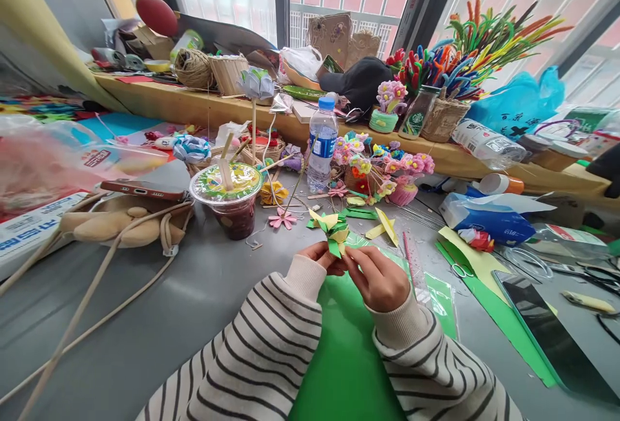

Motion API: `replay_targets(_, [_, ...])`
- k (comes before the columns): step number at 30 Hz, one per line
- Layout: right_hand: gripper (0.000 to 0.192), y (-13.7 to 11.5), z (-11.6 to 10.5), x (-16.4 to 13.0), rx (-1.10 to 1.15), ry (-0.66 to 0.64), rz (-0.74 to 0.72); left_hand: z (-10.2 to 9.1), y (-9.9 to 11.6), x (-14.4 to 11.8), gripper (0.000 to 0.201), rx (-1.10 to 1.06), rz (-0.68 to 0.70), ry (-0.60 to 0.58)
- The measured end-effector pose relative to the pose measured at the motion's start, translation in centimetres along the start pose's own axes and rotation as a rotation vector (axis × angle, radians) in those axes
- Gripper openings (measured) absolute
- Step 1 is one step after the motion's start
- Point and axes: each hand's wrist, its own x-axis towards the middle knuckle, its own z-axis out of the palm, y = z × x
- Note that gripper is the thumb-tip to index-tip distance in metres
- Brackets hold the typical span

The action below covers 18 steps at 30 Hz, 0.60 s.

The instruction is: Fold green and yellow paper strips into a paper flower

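A folded paper flower [334,230] in green and pale yellow is held up over a green sheet [346,350]. Its base sits in the curled fingers of my left hand [317,258], which are partly hidden behind it. My right hand [380,277] pinches the flower's lower right petal between thumb and fingers. Just past the hands lie yellow and green paper strips [382,226] and a pink paper flower [282,218].
A lidded cup of dark drink [235,221] and a water bottle [322,150] stand beyond my hands. At left a phone [145,190] rests on a beige bag [130,227]. Rightward are a tablet-like dark screen [557,337], tissues [489,217] and scissors [591,274]. Crafts crowd the wooden ledge [271,115].
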Motion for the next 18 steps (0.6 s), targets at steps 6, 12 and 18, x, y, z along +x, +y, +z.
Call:
replay_targets(6, [0.022,-0.19,-0.40,0.16,-0.064,-0.020,-0.046,0.20,0.01,-0.22,0.044,0.013,0.034,0.004])
replay_targets(12, [0.024,0.03,-0.47,-0.01,-0.082,-0.018,-0.085,0.41,0.30,-0.53,0.040,-0.024,0.012,-0.018])
replay_targets(18, [0.020,-0.10,-0.15,0.07,-0.032,0.004,-0.015,0.44,0.38,-0.66,0.033,-0.017,0.016,-0.060])
